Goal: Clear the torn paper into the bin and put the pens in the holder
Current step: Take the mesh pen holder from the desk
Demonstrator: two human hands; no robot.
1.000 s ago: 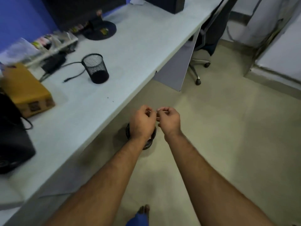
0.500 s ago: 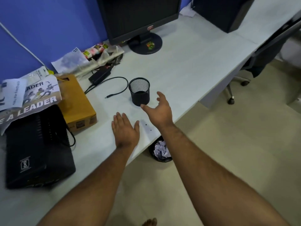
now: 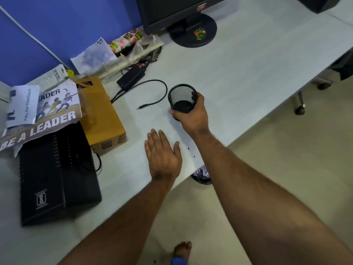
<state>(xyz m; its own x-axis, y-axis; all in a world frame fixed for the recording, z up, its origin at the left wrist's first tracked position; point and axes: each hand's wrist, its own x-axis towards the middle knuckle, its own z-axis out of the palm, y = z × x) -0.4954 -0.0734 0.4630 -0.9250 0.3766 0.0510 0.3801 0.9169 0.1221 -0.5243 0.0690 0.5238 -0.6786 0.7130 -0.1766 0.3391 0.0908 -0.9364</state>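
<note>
A black mesh pen holder (image 3: 181, 96) stands on the pale desk (image 3: 248, 69), and nothing shows inside it. My right hand (image 3: 193, 115) wraps around its near side, thumb at the left and fingers at the right rim. My left hand (image 3: 162, 155) lies flat on the desk near the front edge, fingers spread, holding nothing. Under the desk edge a dark bin (image 3: 202, 175) on the floor shows torn white paper inside, mostly hidden by the desk and my right arm. No pens are visible.
A monitor base (image 3: 193, 33), a power adapter (image 3: 131, 77) with a loose cable (image 3: 152, 92), a yellow-brown box (image 3: 101, 113), a black device (image 3: 55, 173) and printed papers (image 3: 42, 111) crowd the desk's left and back. Chair wheels (image 3: 299, 109) stand on the floor at right.
A second ago both hands were pinched together over the bin on the floor. My left hand then settled flat on the desk, and my right hand reached forward and closed on the pen holder.
</note>
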